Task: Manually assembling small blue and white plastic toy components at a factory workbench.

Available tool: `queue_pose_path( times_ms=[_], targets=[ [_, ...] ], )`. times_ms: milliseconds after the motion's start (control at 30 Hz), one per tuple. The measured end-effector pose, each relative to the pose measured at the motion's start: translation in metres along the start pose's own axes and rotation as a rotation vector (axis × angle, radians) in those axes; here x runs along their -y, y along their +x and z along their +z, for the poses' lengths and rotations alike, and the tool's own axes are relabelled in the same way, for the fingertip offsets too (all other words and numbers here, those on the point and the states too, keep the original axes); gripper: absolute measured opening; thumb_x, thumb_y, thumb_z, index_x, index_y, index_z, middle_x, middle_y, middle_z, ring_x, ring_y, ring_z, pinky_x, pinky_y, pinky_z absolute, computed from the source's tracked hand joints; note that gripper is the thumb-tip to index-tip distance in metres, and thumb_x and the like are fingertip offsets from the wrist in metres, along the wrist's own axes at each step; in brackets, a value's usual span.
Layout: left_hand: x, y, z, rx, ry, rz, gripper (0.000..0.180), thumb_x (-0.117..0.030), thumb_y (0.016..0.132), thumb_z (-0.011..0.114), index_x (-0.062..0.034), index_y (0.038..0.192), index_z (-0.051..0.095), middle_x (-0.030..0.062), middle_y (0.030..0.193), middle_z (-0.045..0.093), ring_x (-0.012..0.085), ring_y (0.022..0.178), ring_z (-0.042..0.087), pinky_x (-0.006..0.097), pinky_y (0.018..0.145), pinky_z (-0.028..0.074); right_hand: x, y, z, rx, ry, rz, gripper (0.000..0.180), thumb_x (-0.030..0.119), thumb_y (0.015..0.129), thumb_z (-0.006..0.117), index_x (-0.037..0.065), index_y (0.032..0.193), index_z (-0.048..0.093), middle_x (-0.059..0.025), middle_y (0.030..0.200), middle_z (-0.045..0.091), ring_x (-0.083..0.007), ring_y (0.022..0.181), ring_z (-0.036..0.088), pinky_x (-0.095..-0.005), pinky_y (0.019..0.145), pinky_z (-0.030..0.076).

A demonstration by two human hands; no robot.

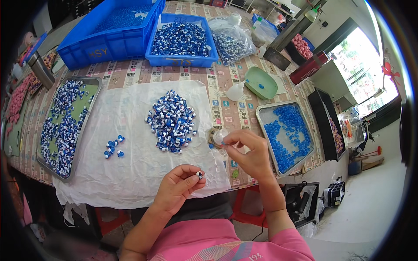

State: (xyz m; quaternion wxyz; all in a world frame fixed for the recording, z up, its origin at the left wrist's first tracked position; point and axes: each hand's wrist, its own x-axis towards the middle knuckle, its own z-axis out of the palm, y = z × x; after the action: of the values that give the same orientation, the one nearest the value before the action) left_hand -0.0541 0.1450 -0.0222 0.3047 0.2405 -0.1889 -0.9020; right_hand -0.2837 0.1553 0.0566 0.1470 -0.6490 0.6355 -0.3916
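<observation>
- Head view: the left hand (180, 185) pinches a small blue-and-white cap (199, 174) between thumb and fingertips, low over the front edge of a white plastic sheet (126, 174).
- The right hand (248, 152) is closed around a small clear bottle (219, 136) just past the sheet's right edge.
- A pile of blue-and-white caps (171, 122) lies mid-sheet, with a small cluster (114, 145) to its left.
- On the worktop (226, 104), covered in printed paper with small square labels, a metal tray (261, 114) at right holds blue pieces.
- A clear bag (233, 37) of caps sits beside a blue crate (180, 60) at the back.
</observation>
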Motion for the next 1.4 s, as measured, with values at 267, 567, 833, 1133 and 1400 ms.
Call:
queue_pose_path(
  times_ms=[267,567,833,1133,1400],
  targets=[
    [0.007,0.007,-0.005,0.032,-0.011,-0.015,0.02,-0.002,0.097,0.059,0.0004,0.117,0.06,0.0104,0.106,0.068,0.0183,0.095,0.069,0.031,0.088,0.057,0.013,-0.037,0.018,0.205,0.288,0.023,0.017,-0.001,0.074,0.075,0.005,0.09,0.072,-0.0051,0.091,0.073,-0.0152,0.08,0.067,-0.0269,0.067,0.05],
    [0.011,0.007,-0.005,0.053,-0.006,-0.004,0.021,-0.002,0.097,0.059,0.0009,0.117,0.06,0.0118,0.105,0.069,0.0182,0.094,0.07,0.031,0.087,0.058,0.008,-0.045,0.026,0.212,0.318,0.026,0.016,-0.001,0.075,0.074,0.005,0.09,0.072,-0.0051,0.091,0.073,-0.0158,0.077,0.067,-0.0273,0.066,0.051],
    [0.013,0.008,-0.005,0.046,0.004,-0.011,0.02,-0.002,0.096,0.06,0.0015,0.116,0.061,0.0126,0.104,0.069,0.0186,0.092,0.07,0.031,0.085,0.059,0.001,-0.047,0.026,0.249,0.413,0.08,0.014,-0.002,0.076,0.074,0.004,0.089,0.071,-0.0069,0.091,0.072,-0.0133,0.076,0.065,-0.0257,0.067,0.051],
    [0.014,0.006,-0.005,0.005,0.042,-0.029,0.018,0.0,0.093,0.064,0.0027,0.111,0.065,0.0139,0.098,0.07,0.0189,0.087,0.071,0.031,0.079,0.061,0.004,-0.041,0.017,0.303,0.345,0.017,0.014,-0.005,0.07,0.074,0.006,0.08,0.072,-0.0065,0.085,0.074,-0.0213,0.08,0.071,-0.0329,0.073,0.053],
    [0.016,0.004,-0.002,-0.008,0.06,-0.042,0.018,-0.001,0.092,0.067,0.0024,0.109,0.067,0.0134,0.095,0.071,0.0186,0.084,0.072,0.03,0.077,0.062,0.004,-0.044,0.013,0.322,0.331,0.001,0.018,-0.008,0.067,0.072,0.006,0.079,0.073,-0.0069,0.084,0.073,-0.0215,0.078,0.07,-0.0315,0.071,0.052]
  ],
)
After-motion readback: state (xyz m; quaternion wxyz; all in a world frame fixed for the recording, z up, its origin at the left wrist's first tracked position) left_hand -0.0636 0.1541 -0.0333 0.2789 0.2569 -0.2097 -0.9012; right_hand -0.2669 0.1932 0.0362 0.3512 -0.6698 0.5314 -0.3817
